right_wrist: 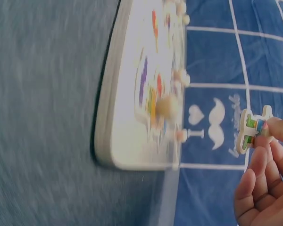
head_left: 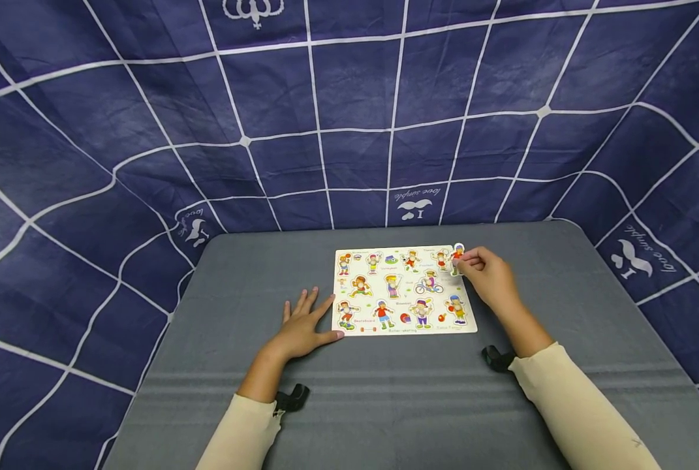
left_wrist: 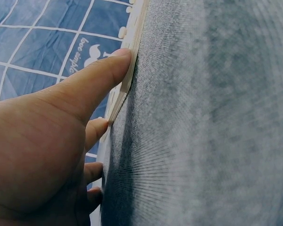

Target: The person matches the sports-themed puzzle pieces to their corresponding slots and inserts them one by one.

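A wooden peg puzzle board (head_left: 469, 324) with sports figures lies on the grey table. My left hand (head_left: 304, 331) rests flat with spread fingers at its lower left corner. In the left wrist view the thumb (left_wrist: 115, 66) presses along the board's edge (left_wrist: 140, 28). My right hand (head_left: 490, 277) pinches a puzzle piece (head_left: 457, 250), a figure in a blue cap and red top, over the board's upper right corner. The right wrist view shows the piece's green and blue lower end (right_wrist: 250, 128) sticking out from the fingertips, raised off the board.
Other figure pieces, such as the cyclist (head_left: 429, 284), sit on the board, with small round pegs (right_wrist: 168, 107) standing up. A dark blue curtain (head_left: 349, 130) with white lines surrounds the table (head_left: 396, 405) at the back and sides. Black straps (head_left: 293, 397) are on both wrists.
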Available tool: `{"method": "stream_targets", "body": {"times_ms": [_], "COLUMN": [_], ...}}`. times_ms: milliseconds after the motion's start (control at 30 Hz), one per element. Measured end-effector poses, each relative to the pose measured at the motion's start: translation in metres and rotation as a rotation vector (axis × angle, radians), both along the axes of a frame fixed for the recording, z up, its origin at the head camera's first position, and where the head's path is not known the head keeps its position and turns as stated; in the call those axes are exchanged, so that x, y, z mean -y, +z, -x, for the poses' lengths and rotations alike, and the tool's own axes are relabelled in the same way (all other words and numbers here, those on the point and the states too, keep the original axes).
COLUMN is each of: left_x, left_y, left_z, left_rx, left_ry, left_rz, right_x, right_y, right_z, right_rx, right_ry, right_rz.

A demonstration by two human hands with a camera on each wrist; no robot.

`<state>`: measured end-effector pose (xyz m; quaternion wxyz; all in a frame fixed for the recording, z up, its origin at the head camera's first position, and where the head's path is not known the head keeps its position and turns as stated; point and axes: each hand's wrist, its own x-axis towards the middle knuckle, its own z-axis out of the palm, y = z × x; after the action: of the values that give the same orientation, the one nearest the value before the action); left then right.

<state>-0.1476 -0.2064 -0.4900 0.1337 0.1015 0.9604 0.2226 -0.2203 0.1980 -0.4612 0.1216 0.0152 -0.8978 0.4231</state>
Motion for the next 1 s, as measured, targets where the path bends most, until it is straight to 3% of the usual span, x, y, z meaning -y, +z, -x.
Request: {"method": "stream_targets", "body": {"times_ms": [233, 667, 1000], "left_x": [-0.001, -0.001, -0.001], "left_y": [0.002, 0.000, -0.001], "left_z": [0.000, 0.000, 0.001], "left_rx": [-0.009, -0.007, 0.001], "left_ry": [-0.002, -0.006, -0.005], "left_rz": [-0.002, -0.004, -0.005], "right_x": [0.017, 0.048, 0.068], "right_y": [-0.002, 0.003, -0.001], "right_z": [-0.012, -0.032, -0.045], "right_rx": [-0.066, -0.045, -0.029], "right_ry": [0.051, 0.145, 0.213], "right_rz": [-0.027, -0.010, 0.028]}}
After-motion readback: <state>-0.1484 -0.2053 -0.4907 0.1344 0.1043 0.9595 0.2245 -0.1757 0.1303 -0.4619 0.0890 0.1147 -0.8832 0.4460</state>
